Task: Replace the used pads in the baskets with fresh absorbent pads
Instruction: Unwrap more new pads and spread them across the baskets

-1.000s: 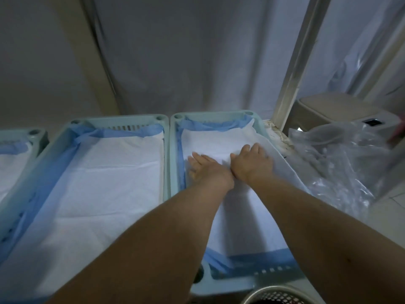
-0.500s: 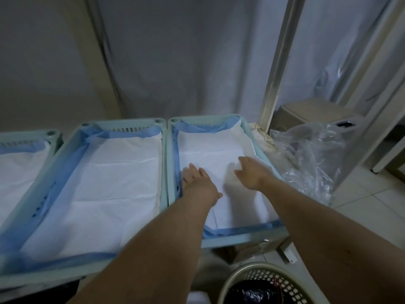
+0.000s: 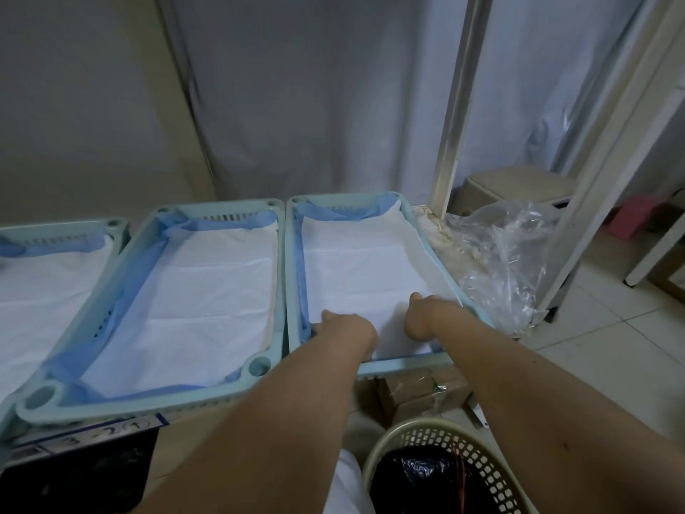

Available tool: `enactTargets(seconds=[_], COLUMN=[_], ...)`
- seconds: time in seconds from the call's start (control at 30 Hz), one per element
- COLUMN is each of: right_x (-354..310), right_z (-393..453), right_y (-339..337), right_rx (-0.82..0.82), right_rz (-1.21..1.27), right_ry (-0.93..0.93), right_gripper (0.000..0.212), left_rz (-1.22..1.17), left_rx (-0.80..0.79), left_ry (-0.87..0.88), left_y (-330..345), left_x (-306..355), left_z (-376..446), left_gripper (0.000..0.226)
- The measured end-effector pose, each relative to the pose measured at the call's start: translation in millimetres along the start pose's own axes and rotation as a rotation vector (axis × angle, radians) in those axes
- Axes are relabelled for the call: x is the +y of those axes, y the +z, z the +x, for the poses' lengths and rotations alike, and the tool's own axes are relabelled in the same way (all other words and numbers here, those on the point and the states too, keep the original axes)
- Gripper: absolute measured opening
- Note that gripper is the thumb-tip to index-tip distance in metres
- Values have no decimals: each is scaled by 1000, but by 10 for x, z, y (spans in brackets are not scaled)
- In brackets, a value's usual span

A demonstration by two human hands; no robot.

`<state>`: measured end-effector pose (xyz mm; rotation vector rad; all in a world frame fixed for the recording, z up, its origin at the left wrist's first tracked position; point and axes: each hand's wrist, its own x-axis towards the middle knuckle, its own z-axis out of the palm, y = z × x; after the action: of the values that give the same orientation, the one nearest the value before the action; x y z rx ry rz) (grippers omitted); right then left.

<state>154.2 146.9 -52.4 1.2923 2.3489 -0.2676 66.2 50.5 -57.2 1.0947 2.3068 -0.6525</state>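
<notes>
Draped grey sheeting backs a row of pale baskets. On the fresh pad (image 3: 365,276), laid in the right basket (image 3: 407,363), both hands are rested at its near end, apparently to flatten it. The left hand (image 3: 346,326) and right hand (image 3: 426,315) are seen from behind; their finger positions cannot be told. The middle basket (image 3: 148,404) is already lined.

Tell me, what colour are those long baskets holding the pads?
Pale teal baskets, seen clearly in the head view; the pads are white with blue edging.
</notes>
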Motion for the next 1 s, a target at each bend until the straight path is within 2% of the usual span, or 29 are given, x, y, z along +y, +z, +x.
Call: enactTargets(seconds=[0.13,0.23,0.3,0.4,0.47,0.53,0.6,0.67,0.77,0.9,1.0], right_x=[51,47,8,-91,-132,-108,-69,-38,-11,-15,-4], right_z=[-3,-21,-29,-87,-130,-115,-61,15,91,172,116], right_y=[10,25,36,63,89,134,157,192,261,332,298], right_rx=[-17,-11,2,51,74,79,56,50,113,152,153], right_rz=[59,-11,-130,-400,-478,-433,-360,-295,-253,-245,-226], right_ry=[-9,-14,-32,9,60,61,-6,-60,-65,-62,-26], right_gripper=[52,47,40,29,26,27,30,37,49,80,78], left_rz=[11,17,42,87,15,-23,-39,7,74,77,62], left_rx=[-8,15,44,92,56,3,7,27,67,64,51], left_ry=[-34,-32,-10,14,45,43,46,50,34,36,30], left_y=[18,0,-25,-85,-105,-117,-118,-95,-60,-58,-72], left_x=[15,8,0,-3,-1,-6,-14,-29,-62,-108,-101], left_z=[6,-24,-79,-152,-151,-144,-103,-63,-21,7,16], left_gripper=[75,73,60,28,22,31,62,81,81,79,77])
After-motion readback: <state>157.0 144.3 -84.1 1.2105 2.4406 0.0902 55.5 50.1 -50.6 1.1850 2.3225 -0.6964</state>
